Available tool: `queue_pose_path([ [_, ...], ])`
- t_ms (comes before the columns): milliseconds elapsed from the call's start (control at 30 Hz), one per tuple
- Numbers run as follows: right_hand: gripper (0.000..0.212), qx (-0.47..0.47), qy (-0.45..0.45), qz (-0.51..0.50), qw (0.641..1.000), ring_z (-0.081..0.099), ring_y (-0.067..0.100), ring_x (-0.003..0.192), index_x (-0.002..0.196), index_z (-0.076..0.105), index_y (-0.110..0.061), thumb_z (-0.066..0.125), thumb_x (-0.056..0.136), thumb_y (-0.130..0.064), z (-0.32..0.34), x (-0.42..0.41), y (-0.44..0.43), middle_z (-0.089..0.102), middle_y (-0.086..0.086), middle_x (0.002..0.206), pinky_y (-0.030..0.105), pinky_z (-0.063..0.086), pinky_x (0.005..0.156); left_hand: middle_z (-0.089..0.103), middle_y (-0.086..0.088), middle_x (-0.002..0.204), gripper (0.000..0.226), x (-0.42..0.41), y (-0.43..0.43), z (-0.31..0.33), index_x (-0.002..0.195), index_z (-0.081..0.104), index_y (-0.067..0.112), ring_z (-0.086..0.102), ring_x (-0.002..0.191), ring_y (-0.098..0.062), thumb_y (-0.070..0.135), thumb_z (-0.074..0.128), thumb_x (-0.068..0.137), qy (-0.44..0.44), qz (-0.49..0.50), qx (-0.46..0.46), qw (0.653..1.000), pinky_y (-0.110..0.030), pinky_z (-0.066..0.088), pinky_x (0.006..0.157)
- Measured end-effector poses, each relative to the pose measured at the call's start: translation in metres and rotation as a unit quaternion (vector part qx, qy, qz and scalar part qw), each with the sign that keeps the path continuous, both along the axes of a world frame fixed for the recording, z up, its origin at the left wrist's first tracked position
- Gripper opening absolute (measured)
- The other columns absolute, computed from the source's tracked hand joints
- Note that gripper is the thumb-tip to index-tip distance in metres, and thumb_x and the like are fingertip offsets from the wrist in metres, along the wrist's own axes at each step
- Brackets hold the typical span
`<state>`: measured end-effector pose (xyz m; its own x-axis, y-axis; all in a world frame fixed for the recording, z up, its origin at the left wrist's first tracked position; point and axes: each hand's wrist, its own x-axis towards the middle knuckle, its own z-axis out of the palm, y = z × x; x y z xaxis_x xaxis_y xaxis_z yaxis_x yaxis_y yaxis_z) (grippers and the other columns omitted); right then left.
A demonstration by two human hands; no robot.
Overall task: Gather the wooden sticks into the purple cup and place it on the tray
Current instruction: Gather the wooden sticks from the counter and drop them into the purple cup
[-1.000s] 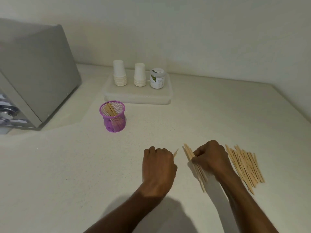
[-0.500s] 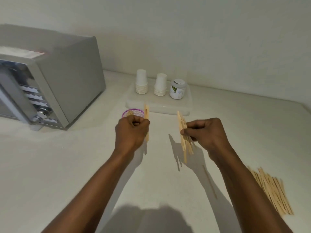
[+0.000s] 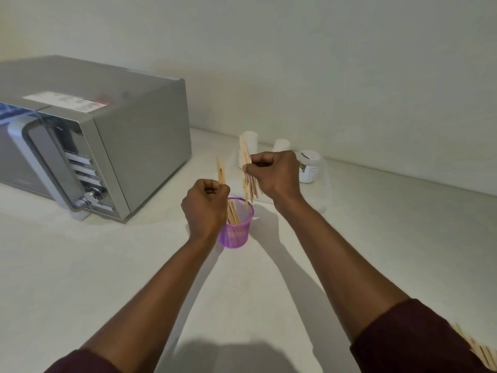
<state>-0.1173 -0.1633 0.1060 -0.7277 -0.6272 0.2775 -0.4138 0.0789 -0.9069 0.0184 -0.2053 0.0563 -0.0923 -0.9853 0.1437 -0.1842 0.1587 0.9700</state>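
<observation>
A purple mesh cup (image 3: 236, 232) stands on the white counter with several wooden sticks leaning inside it. My left hand (image 3: 205, 207) is fisted on a few upright sticks (image 3: 221, 172), just left of the cup and over its rim. A bundle of sticks (image 3: 247, 170) is gripped in my right hand (image 3: 271, 176), held upright above the cup, their lower tips at the cup's mouth. Behind my right hand lies the white tray (image 3: 324, 195), mostly hidden. Loose sticks (image 3: 481, 351) lie at the bottom right corner.
A silver microwave (image 3: 91, 146) fills the left side of the counter. On the tray stand two stacks of white paper cups (image 3: 250, 138) and a white jar (image 3: 310, 165). A wall runs close behind the counter.
Both hands moved forward with their sticks and now sit over the purple cup. The view swung left and forward, so the loose pile slid to the bottom right corner.
</observation>
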Motion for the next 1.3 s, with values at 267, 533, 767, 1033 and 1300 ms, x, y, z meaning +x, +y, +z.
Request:
queue_pose_path([
  [267, 0.024, -0.005, 0.043, 0.018, 0.999, 0.079, 0.012, 0.082, 0.108, 0.084, -0.011, 0.084, 0.084, -0.009, -0.05, 0.012, -0.007, 0.084, 0.002, 0.098, 0.029, 0.064, 0.084, 0.066, 0.013, 0.095, 0.007, -0.002, 0.006, -0.042, 0.094, 0.068, 0.022, 0.053, 0.11, -0.021, 0.026, 0.074, 0.091, -0.07, 0.05, -0.092, 0.992, -0.034, 0.024, 0.089],
  [533, 0.021, -0.047, 0.056, 0.014, 0.997, 0.077, 0.005, 0.081, 0.103, 0.085, -0.015, 0.085, 0.082, -0.012, -0.075, 0.025, 0.008, 0.082, -0.004, 0.094, 0.024, 0.064, 0.077, 0.06, -0.002, 0.126, 0.017, -0.003, 0.024, -0.054, 0.1, 0.075, 0.019, 0.045, 0.127, -0.025, 0.034, 0.075, 0.091, -0.131, 0.1, -0.071, 0.984, -0.035, 0.032, 0.099],
  [767, 0.027, -0.093, -0.01, -0.015, 0.995, 0.078, 0.015, 0.092, 0.108, 0.082, -0.008, 0.087, 0.082, -0.009, -0.078, 0.028, 0.014, 0.081, 0.004, 0.104, 0.031, 0.065, 0.087, 0.057, -0.005, 0.134, 0.027, 0.007, 0.029, -0.044, 0.109, 0.073, 0.021, 0.044, 0.134, -0.026, 0.036, 0.081, 0.088, -0.098, 0.105, -0.045, 0.989, -0.046, 0.04, 0.11],
  [1033, 0.022, -0.088, -0.017, -0.027, 0.996, 0.076, 0.017, 0.1, 0.111, 0.082, -0.006, 0.071, 0.094, 0.001, -0.07, 0.022, 0.022, 0.081, 0.006, 0.107, 0.036, 0.062, 0.092, 0.063, -0.003, 0.127, 0.016, 0.015, 0.024, -0.039, 0.1, 0.074, 0.022, 0.048, 0.131, -0.027, 0.029, 0.081, 0.088, -0.077, 0.079, -0.028, 0.994, -0.049, 0.04, 0.11],
  [1300, 0.034, 0.208, 0.24, 0.024, 0.948, 0.07, 0.018, 0.102, 0.117, 0.077, -0.025, 0.081, 0.089, -0.043, -0.058, 0.0, 0.048, 0.075, -0.002, 0.108, 0.036, 0.056, 0.087, 0.067, 0.0, 0.118, 0.015, 0.023, 0.028, -0.047, 0.097, 0.074, 0.024, 0.054, 0.121, -0.026, 0.034, 0.081, 0.088, -0.067, 0.077, -0.017, 0.995, -0.046, 0.041, 0.104],
])
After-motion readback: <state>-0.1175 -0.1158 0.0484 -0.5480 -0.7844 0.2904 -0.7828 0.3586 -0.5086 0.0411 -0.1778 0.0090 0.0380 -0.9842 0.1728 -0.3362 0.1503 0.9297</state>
